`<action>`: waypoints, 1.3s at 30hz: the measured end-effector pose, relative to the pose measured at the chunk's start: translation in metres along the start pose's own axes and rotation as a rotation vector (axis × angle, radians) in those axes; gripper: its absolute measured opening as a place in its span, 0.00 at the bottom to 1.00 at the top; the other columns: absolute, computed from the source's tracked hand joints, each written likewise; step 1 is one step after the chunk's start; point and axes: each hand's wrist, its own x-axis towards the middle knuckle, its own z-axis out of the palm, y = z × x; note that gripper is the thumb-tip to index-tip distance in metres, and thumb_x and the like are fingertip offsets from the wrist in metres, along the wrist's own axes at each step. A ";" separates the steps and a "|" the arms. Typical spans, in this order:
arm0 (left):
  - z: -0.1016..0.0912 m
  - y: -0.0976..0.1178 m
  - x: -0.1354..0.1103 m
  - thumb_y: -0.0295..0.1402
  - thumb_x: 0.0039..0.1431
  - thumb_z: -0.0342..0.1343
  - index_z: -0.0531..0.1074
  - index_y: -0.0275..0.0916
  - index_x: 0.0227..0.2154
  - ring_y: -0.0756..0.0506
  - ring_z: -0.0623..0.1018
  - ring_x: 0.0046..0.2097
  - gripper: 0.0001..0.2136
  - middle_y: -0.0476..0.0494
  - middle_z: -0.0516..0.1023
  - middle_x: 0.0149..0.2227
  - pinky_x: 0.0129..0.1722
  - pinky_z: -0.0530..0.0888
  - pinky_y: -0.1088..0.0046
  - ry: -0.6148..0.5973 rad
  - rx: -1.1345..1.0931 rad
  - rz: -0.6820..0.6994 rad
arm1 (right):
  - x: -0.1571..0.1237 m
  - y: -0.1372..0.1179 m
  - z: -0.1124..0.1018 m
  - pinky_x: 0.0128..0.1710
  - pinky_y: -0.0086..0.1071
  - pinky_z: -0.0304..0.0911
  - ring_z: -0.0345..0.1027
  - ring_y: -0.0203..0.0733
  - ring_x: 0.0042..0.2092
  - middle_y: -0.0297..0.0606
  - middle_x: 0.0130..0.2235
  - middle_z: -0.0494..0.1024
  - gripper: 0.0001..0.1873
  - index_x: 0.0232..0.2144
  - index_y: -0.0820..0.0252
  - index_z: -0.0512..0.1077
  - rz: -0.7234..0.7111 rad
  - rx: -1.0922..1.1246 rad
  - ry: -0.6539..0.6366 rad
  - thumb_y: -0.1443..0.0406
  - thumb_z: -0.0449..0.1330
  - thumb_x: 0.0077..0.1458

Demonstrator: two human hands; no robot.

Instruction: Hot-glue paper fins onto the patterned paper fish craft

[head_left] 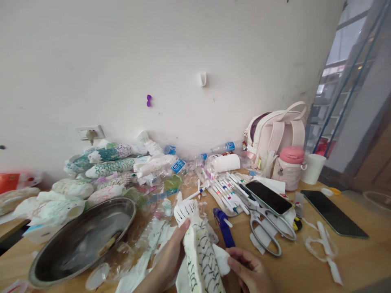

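A white paper-covered fish (203,252) with dark scale marks and a striped tail stands tail-up in front of me. My left hand (174,250) is closed around its left side, just below the tail. With thumb and fingers, my right hand (249,269) pinches a small white fin-shaped piece (222,259) at the fish's right side; whether that piece is attached cannot be told. Just beyond the fish lies a blue glue gun (224,228). The fish's lower end runs out of the picture.
A metal basin (82,244) stands left, with several painted fish (113,167) behind it. Plastic bottles (179,165), markers (227,193), large scissors (265,232) and a phone (270,197) crowd the table. A dark tablet-like slab (334,213) and pink backpack (277,130) are right.
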 end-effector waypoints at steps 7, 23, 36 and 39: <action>0.001 -0.001 -0.002 0.46 0.55 0.55 0.66 0.34 0.52 0.35 0.80 0.42 0.26 0.38 0.83 0.34 0.46 0.74 0.55 0.029 0.056 0.058 | -0.006 -0.019 0.006 0.17 0.24 0.44 0.49 0.28 0.18 0.35 0.20 0.75 0.26 0.25 0.58 0.79 0.029 0.019 0.005 0.46 0.71 0.25; 0.002 0.001 -0.001 0.46 0.57 0.52 0.69 0.37 0.48 0.38 0.79 0.41 0.21 0.40 0.82 0.40 0.44 0.72 0.62 0.060 0.286 0.219 | -0.002 -0.010 0.005 0.17 0.25 0.45 0.47 0.28 0.18 0.33 0.19 0.72 0.24 0.23 0.58 0.78 -0.008 -0.034 0.006 0.46 0.70 0.27; -0.002 -0.002 0.000 0.44 0.58 0.52 0.67 0.36 0.48 0.37 0.79 0.43 0.19 0.39 0.82 0.40 0.47 0.72 0.59 0.062 0.209 0.200 | -0.004 -0.020 0.007 0.15 0.24 0.42 0.47 0.26 0.16 0.33 0.19 0.70 0.30 0.24 0.62 0.76 0.039 0.005 -0.020 0.44 0.70 0.25; -0.003 -0.003 0.000 0.44 0.58 0.52 0.67 0.37 0.47 0.35 0.79 0.42 0.20 0.38 0.82 0.37 0.47 0.72 0.56 0.056 0.178 0.158 | -0.003 -0.022 0.007 0.15 0.23 0.41 0.46 0.25 0.16 0.32 0.18 0.69 0.29 0.24 0.62 0.76 0.058 0.052 -0.010 0.45 0.71 0.23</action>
